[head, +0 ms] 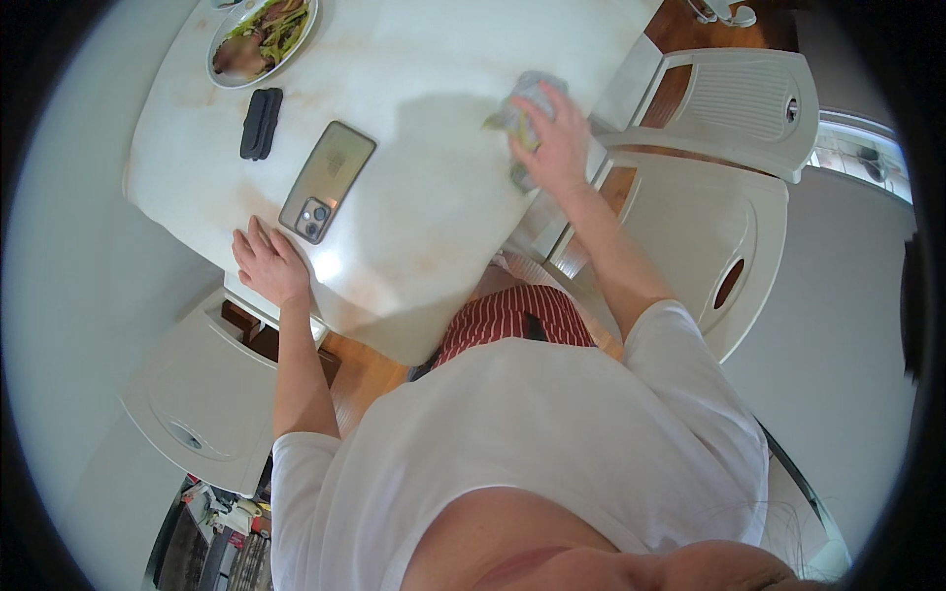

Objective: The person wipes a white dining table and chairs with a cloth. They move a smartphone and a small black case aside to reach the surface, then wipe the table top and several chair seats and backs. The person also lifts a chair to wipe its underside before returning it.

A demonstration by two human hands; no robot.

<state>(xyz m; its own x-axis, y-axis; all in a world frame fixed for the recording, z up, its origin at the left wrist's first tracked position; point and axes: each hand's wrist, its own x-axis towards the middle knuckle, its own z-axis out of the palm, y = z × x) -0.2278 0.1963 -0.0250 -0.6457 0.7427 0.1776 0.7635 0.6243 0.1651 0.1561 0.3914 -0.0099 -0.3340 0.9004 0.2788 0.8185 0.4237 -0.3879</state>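
Observation:
My right hand (550, 140) presses a crumpled grey cloth (533, 85) with yellow-green parts onto the white tabletop (429, 221), near its right edge. The hand and cloth look slightly blurred. My left hand (272, 266) rests palm down at the table's left edge, fingers a little apart and holding nothing. Just beyond its fingertips lies a smartphone (329, 177), its back and camera lenses facing up. A black folded case or pouch (261, 124) sits farther left on the table. Beyond that stands an oval white plate (299, 63) bearing green vegetables and brown food, part of it blurred.
Two white plastic chairs, a nearer one (709, 236) and a farther one (746, 111), stand against the table's right side. Another white chair (207, 399) is at the lower left. Assorted items (236, 517) lie beyond it. A grey-white wall (81, 185) runs along the left.

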